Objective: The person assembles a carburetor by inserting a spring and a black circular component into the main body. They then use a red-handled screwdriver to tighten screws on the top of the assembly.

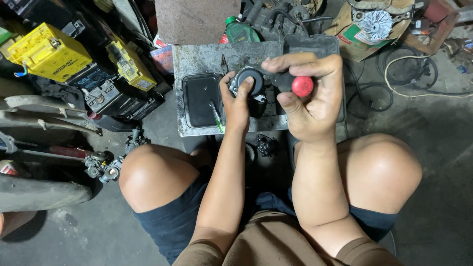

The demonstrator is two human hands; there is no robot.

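While gripped, part beside tray.

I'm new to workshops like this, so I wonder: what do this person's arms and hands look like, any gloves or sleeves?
No gloves: the left hand and right hand are bare, and both forearms are uncovered up to the elbows. No watch, rings or bands show. The only clothing in view is a brown shirt and dark blue shorts.
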